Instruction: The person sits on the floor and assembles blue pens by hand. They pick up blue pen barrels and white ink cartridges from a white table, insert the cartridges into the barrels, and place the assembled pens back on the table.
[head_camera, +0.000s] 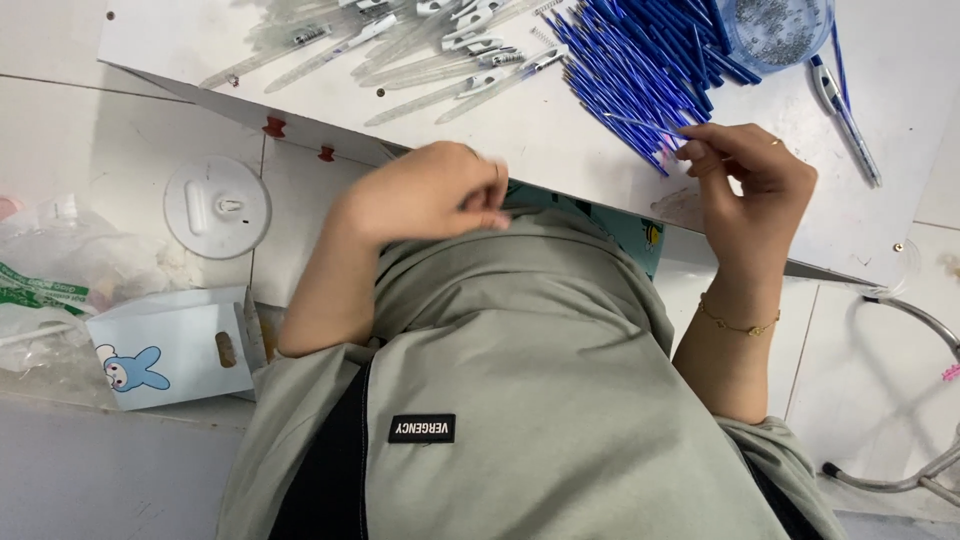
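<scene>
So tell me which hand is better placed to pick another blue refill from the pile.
Probably the right hand: it is at the edge of the blue refill pile, fingertips pinching one thin refill. The left hand is curled shut over the lap, away from the pile.

Single view, head-worn camera, pointing steeply down over the wearer's own torso so the grey-green shirt (520, 400) fills the lower frame. Close range: hands sit mid-frame, the white tabletop (560, 130) runs along the top edge, tiled floor (130, 140) at left. No second view to compare.
</scene>
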